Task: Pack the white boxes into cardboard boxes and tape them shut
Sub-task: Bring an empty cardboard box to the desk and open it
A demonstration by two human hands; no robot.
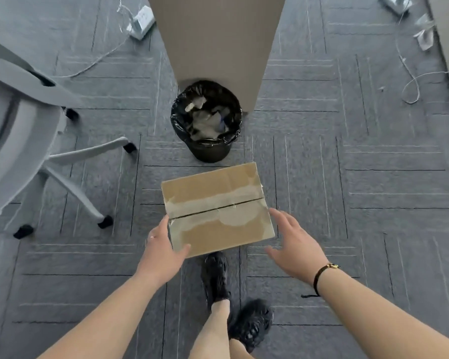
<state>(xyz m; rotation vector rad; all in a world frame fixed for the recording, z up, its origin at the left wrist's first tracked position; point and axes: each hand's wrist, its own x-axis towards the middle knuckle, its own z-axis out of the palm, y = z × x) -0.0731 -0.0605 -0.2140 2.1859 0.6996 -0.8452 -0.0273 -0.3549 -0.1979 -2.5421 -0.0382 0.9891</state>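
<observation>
A closed cardboard box is held low over the grey carpet floor, just ahead of the person's black shoes. Its top flaps meet along a dark seam that runs across the lid, and the seam and near-left corner are covered with clear tape and pale torn patches.

The left hand has a grip on the box's near-left corner: the thumb lies curled over the top face by the near edge, and the fingers go down the left side, out of sight behind the edge. A thin ring shows on one finger.

The right hand is spread loose, fingers straight and slightly apart. It holds nothing. Its fingertips come up just beside the box's right edge; whether they touch it I cannot tell. A dark band with a gold clasp sits on that wrist.

Beyond the box stands a black bin lined with a black bag and holding crumpled scraps. A grey swivel chair stands to the left, and a beige panel rises behind the bin.
</observation>
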